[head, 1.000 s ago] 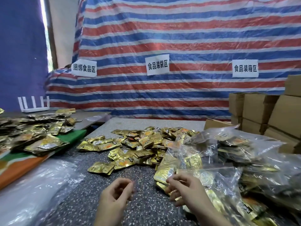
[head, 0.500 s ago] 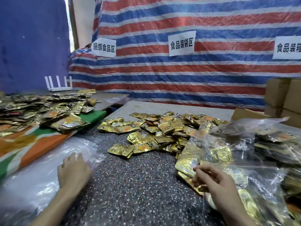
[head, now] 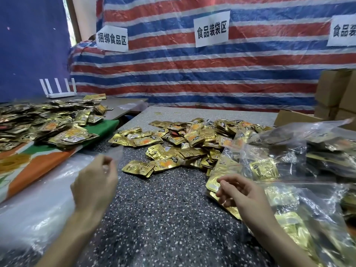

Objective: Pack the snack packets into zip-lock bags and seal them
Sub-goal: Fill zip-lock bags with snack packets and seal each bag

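Loose gold snack packets (head: 183, 143) lie heaped in the middle of the speckled table (head: 163, 218). My left hand (head: 96, 182) is raised at the left of the table and pinches a clear empty zip-lock bag (head: 115, 154), which looks blurred above the fingers. A stack of empty clear bags (head: 28, 205) lies beneath and left of it. My right hand (head: 238, 191) hovers with loosely curled fingers at the edge of a filled zip-lock bag (head: 285, 193) and grips nothing that I can see. More filled bags (head: 308, 151) lie behind it.
A second heap of gold packets (head: 48, 126) covers a green and orange cloth (head: 100, 128) on the left table. A white router (head: 57, 93) stands behind it. Cardboard boxes (head: 335, 93) are stacked at the right. A striped tarp (head: 192, 74) with paper signs closes the back.
My left hand went from the table's middle to the stack of empty bags, then rose pinching a clear bag. My right hand stayed by the filled bag and its fingers loosened.
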`<action>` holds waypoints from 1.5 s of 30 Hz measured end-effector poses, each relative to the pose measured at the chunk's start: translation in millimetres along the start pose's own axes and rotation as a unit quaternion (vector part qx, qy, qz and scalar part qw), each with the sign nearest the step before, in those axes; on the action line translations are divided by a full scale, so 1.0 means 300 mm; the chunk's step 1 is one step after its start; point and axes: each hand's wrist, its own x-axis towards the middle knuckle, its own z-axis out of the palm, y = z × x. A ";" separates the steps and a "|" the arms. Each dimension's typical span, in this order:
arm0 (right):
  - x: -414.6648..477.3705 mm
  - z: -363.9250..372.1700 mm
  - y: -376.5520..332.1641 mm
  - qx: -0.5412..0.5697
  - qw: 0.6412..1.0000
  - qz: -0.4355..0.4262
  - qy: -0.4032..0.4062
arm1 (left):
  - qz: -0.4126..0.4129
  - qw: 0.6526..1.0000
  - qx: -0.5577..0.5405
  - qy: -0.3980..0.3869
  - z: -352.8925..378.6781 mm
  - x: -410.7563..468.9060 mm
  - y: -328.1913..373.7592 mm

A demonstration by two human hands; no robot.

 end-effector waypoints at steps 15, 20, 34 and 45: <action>0.055 0.010 0.012 0.038 0.998 0.040 -0.037 | 0.437 0.838 -0.320 -0.071 0.323 -0.252 0.242; 0.029 0.019 0.040 -0.155 0.981 0.112 -0.034 | 0.444 0.823 -0.342 -0.087 0.300 -0.258 0.270; 0.011 0.044 0.023 -0.111 0.982 0.101 -0.114 | 0.239 0.863 -0.384 -0.225 0.219 -0.244 0.283; -0.011 0.035 -0.024 -0.120 0.983 0.054 -0.127 | -0.095 0.740 -0.541 -0.389 0.271 -0.268 0.254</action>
